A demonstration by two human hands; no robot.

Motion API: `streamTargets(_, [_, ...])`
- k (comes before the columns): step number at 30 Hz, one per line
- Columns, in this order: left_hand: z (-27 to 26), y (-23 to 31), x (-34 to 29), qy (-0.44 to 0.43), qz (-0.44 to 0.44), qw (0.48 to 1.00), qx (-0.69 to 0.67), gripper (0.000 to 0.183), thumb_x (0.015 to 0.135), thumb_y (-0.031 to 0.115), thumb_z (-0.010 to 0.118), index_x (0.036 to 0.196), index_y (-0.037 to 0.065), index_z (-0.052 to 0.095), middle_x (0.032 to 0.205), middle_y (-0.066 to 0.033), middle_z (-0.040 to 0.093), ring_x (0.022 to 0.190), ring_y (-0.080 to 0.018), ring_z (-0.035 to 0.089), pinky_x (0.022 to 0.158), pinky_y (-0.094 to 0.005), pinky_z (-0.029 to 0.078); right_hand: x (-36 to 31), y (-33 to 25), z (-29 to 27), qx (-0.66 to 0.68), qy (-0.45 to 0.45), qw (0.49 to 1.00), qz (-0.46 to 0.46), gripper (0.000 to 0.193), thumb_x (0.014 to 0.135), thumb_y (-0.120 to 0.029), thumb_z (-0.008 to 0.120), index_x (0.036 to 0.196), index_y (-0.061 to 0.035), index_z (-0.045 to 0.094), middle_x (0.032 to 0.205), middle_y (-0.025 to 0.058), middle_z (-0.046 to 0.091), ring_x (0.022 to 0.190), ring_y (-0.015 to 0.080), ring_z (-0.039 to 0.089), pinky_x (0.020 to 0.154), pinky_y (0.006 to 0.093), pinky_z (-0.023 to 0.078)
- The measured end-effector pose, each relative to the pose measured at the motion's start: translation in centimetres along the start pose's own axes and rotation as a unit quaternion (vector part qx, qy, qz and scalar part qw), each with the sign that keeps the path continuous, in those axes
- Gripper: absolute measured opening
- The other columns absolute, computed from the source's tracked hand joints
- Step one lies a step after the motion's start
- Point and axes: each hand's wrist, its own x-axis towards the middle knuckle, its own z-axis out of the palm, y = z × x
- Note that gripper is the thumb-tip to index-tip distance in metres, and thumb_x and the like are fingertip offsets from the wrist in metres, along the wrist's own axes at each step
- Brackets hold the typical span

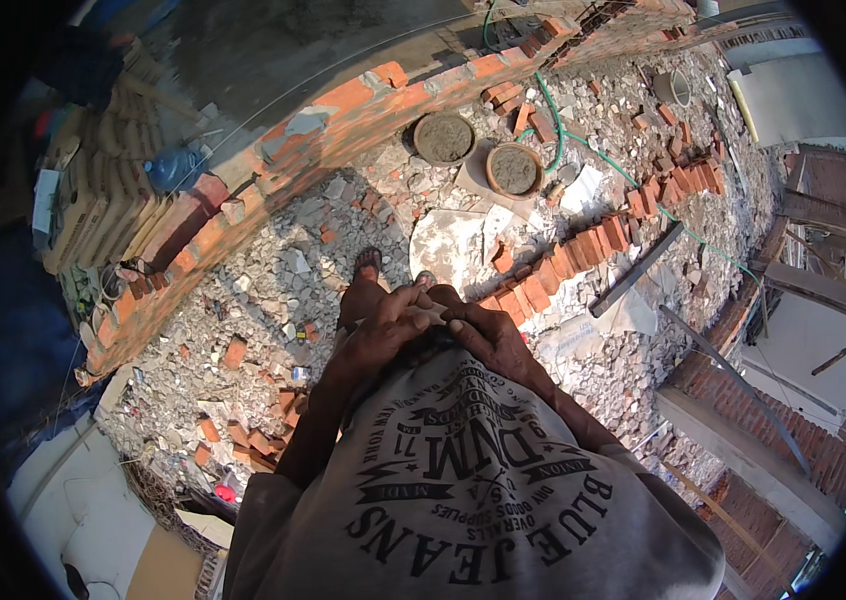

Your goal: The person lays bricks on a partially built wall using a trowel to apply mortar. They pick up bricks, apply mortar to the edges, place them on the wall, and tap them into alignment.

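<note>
Standing on loose rubble (273, 270) beside a low brick wall (343, 100), the person presses left hand (383, 335) and right hand (483, 335) together at the waist around something small and pale; what it is cannot be told. Footing looks unstable: a shifting fragment could cause a stumble toward the mortar pans (443, 138).

My left hand (383, 335) and right hand (483, 335) meet in front of my stomach, fingertips pinching a small pale object (433, 314) between them; what it is cannot be made out. It sits at the point where both grips touch, just above the hem of my grey printed shirt (473, 470), mostly hidden by my fingers, with only a light sliver showing.
</note>
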Motion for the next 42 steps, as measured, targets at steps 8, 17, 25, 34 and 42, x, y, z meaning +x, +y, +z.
streamTargets(8, [-3.7, -1.4, -5.6, 0.049, 0.013, 0.998, 0.038, 0.051, 0.074, -0.001, 0.06, 0.125, 0.002, 0.059, 0.119, -0.0098, 0.063, 0.11, -0.0216, 0.061, 0.099, -0.0353, 0.046, 0.6, 0.7, 0.2, -0.01, 0.014, 0.999, 0.047, 0.026, 0.099, -0.018, 0.053, 0.111, 0.0029, 0.062, 0.096, 0.0154, 0.067, 0.092, 0.0196, 0.063, 0.084, 0.0314, 0.047])
streamTargets(17, [-2.8, 0.5, -11.3, 0.131, -0.021, 0.934, 0.332, 0.02, 0.068, 0.01, 0.068, 0.086, 0.003, 0.064, 0.077, -0.0193, 0.064, 0.072, -0.0368, 0.065, 0.066, -0.042, 0.05, 1.2, 0.4, 0.0, 0.053, -0.051, 0.991, 0.112, 0.034, 0.095, -0.022, 0.06, 0.121, 0.0001, 0.06, 0.109, 0.0153, 0.066, 0.105, 0.0212, 0.061, 0.09, 0.0336, 0.047])
streamTargets(25, [-1.5, 0.3, -13.0, 0.165, 0.007, 0.944, 0.287, 0.014, 0.069, 0.01, 0.068, 0.08, 0.002, 0.064, 0.075, -0.0184, 0.064, 0.072, -0.0365, 0.065, 0.067, -0.0423, 0.05, 2.9, -1.3, -0.7, -0.015, -0.202, 0.971, 0.126, 0.043, 0.09, -0.024, 0.067, 0.125, -0.0016, 0.058, 0.121, 0.0151, 0.061, 0.115, 0.026, 0.057, 0.095, 0.039, 0.046])
streamTargets(34, [-2.2, -0.6, -13.9, 0.144, 0.032, 0.946, 0.289, 0.018, 0.07, 0.01, 0.07, 0.084, 0.001, 0.066, 0.077, -0.0141, 0.063, 0.073, -0.0311, 0.065, 0.068, -0.0393, 0.05, 1.9, -0.9, -1.6, -0.147, -0.176, 0.973, -0.031, 0.037, 0.094, -0.027, 0.058, 0.118, 0.0018, 0.058, 0.117, 0.017, 0.058, 0.101, 0.032, 0.061, 0.089, 0.0401, 0.048])
streamTargets(42, [-3.5, -3.5, -13.3, 0.099, -0.087, 0.979, 0.153, 0.023, 0.075, 0.01, 0.072, 0.095, -0.001, 0.067, 0.083, -0.0102, 0.067, 0.079, -0.017, 0.066, 0.072, -0.0334, 0.052, -0.3, 0.1, -3.0, 0.02, -0.139, 0.987, 0.083, 0.044, 0.099, -0.035, 0.051, 0.116, 0.0041, 0.059, 0.107, 0.0171, 0.06, 0.104, 0.0297, 0.058, 0.091, 0.0395, 0.045])
